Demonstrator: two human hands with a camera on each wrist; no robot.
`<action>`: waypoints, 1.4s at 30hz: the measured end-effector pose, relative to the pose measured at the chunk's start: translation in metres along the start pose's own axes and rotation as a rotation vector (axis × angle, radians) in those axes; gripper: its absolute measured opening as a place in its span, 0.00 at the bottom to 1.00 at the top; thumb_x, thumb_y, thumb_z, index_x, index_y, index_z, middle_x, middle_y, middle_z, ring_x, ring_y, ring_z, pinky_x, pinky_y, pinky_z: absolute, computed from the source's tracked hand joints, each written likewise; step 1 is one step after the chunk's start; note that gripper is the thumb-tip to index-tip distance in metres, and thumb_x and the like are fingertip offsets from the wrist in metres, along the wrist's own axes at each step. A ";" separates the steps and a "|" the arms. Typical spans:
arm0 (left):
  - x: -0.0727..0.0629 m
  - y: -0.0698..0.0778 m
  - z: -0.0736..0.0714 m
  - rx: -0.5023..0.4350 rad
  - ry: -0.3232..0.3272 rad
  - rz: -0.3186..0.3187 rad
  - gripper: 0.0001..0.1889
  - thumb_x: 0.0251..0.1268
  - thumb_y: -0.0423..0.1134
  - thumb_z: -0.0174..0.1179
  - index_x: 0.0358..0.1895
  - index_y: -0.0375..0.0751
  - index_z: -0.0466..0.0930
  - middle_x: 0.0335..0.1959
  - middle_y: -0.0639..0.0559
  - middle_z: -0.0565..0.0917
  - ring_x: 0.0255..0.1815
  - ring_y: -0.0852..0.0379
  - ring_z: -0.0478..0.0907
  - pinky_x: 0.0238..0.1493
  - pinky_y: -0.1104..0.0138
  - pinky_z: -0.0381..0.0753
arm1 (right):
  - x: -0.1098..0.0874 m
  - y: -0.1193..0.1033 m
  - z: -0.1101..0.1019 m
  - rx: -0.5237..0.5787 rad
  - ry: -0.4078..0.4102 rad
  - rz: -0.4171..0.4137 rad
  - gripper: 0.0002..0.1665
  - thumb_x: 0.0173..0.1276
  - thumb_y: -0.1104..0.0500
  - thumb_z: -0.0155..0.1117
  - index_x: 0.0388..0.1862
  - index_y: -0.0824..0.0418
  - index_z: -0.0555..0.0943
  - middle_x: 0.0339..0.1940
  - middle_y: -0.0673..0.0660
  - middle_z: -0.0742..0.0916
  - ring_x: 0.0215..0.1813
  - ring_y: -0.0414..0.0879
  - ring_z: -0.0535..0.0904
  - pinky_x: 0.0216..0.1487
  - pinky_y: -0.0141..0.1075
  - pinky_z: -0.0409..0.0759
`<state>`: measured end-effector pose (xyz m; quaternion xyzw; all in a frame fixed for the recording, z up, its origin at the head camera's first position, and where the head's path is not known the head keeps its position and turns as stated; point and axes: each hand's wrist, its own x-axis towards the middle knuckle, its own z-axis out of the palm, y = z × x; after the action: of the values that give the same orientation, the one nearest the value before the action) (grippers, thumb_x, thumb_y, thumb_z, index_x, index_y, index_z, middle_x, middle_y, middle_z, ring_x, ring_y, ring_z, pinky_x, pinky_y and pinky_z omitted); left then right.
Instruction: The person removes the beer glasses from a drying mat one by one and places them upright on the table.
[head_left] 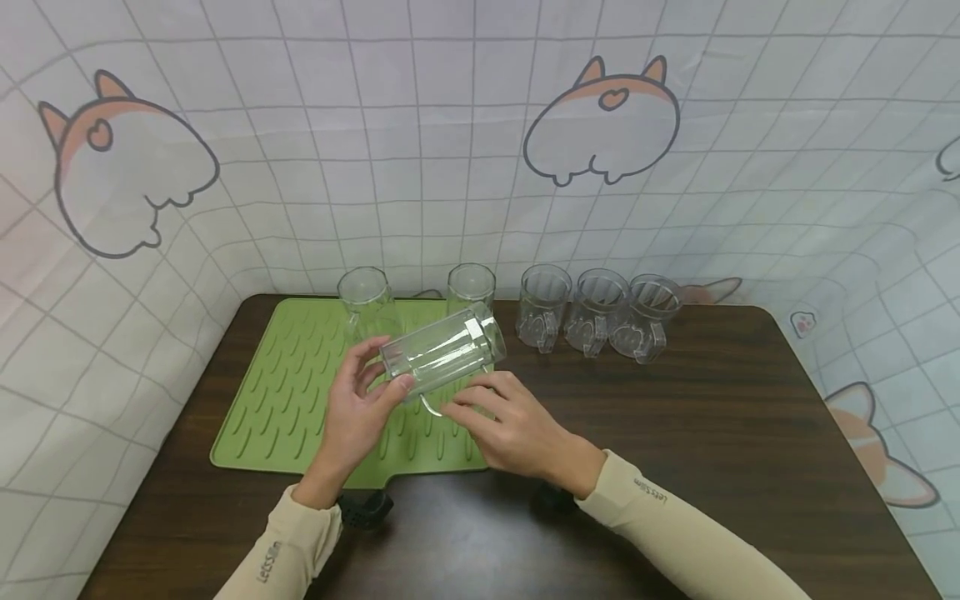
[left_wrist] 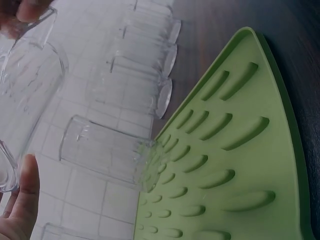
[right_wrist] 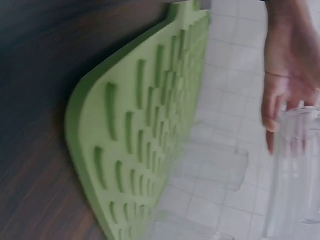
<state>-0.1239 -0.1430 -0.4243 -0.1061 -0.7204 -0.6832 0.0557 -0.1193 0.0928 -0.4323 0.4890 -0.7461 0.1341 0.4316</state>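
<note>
from my feed i see a dark table (head_left: 750, 417) with a green mat (head_left: 262, 404); three clear mugs (head_left: 543, 292) stand beside it, two more mugs (head_left: 364, 287) on it. over the mat, my left hand (head_left: 362, 400) grips one end of a tilted mug (head_left: 435, 354), my right hand (head_left: 517, 425) its handle (head_left: 430, 407).
</note>
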 end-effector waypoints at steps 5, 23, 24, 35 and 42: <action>0.000 0.000 -0.001 0.003 0.002 -0.009 0.33 0.67 0.25 0.62 0.74 0.34 0.63 0.70 0.44 0.69 0.61 0.66 0.78 0.55 0.74 0.86 | 0.004 0.004 -0.004 0.078 0.130 0.033 0.09 0.76 0.62 0.60 0.45 0.59 0.87 0.38 0.54 0.89 0.46 0.50 0.82 0.53 0.40 0.81; -0.001 -0.001 -0.001 0.001 0.024 0.012 0.33 0.66 0.23 0.62 0.73 0.31 0.62 0.66 0.52 0.71 0.60 0.66 0.78 0.53 0.75 0.87 | -0.012 0.007 -0.007 0.536 0.346 0.618 0.12 0.66 0.72 0.68 0.48 0.68 0.82 0.41 0.62 0.86 0.42 0.48 0.83 0.49 0.30 0.83; -0.001 0.000 -0.002 0.002 0.026 0.013 0.33 0.66 0.23 0.62 0.73 0.31 0.62 0.66 0.52 0.71 0.60 0.66 0.78 0.53 0.75 0.87 | -0.013 0.006 -0.006 0.583 0.349 0.658 0.13 0.65 0.75 0.68 0.49 0.70 0.82 0.41 0.63 0.86 0.42 0.47 0.82 0.49 0.29 0.82; -0.001 0.000 -0.001 0.001 0.028 0.023 0.33 0.66 0.23 0.62 0.73 0.30 0.62 0.65 0.53 0.71 0.61 0.65 0.78 0.55 0.74 0.87 | -0.013 -0.010 -0.001 0.976 0.432 1.116 0.14 0.72 0.74 0.61 0.53 0.80 0.75 0.41 0.47 0.83 0.43 0.35 0.81 0.46 0.25 0.83; 0.000 0.001 0.002 -0.001 0.022 0.027 0.32 0.66 0.23 0.62 0.73 0.33 0.63 0.67 0.51 0.70 0.62 0.63 0.78 0.57 0.72 0.86 | -0.015 -0.016 0.005 1.277 0.499 1.328 0.11 0.78 0.68 0.57 0.52 0.75 0.74 0.38 0.49 0.84 0.40 0.39 0.81 0.45 0.29 0.84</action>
<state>-0.1234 -0.1408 -0.4240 -0.1086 -0.7180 -0.6836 0.0728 -0.1062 0.0911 -0.4507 0.0661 -0.5437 0.8341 0.0654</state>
